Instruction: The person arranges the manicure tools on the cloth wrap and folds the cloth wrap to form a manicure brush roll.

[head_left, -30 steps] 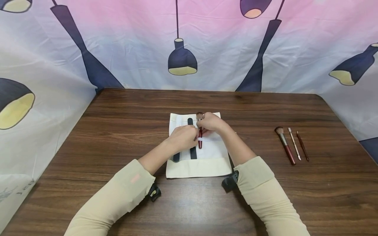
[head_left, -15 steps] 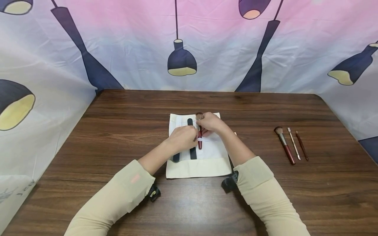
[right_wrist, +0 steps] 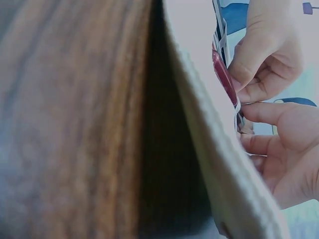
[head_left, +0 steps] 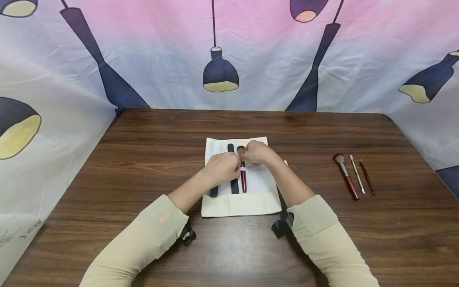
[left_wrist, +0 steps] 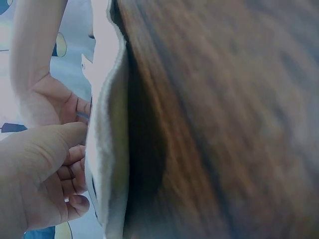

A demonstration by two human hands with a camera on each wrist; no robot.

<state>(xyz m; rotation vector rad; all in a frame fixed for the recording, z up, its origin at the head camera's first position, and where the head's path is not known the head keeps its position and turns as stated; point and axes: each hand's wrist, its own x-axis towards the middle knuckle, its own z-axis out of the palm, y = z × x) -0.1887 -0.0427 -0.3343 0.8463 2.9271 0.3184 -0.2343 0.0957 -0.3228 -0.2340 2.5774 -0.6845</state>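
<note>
A makeup brush (head_left: 244, 182) with a dark red handle and brown bristles lies on a cream cloth roll (head_left: 241, 205), its handle passing under a white elastic band (head_left: 242, 169). My right hand (head_left: 259, 152) holds this brush near its bristle end. Just left of it, my left hand (head_left: 223, 166) pinches at the band, as the left hand (right_wrist: 266, 57) in the right wrist view shows. Two dark flat sticks lie on the cloth: one black stick (head_left: 234, 186) beside the brush, another dark stick (head_left: 214, 192) farther left, both partly covered by my left hand.
On the wooden table (head_left: 161, 131), right of the cloth, lie a larger makeup brush (head_left: 346, 177), a thin light-coloured double-ended tool (head_left: 357, 175) and a thin dark red tool (head_left: 367, 177). A lamp-patterned curtain (head_left: 172, 59) hangs behind the table.
The brush has slid toward me through the elastic band, so more handle shows below it. My right hand came slightly nearer with it; my left hand stayed in place.
</note>
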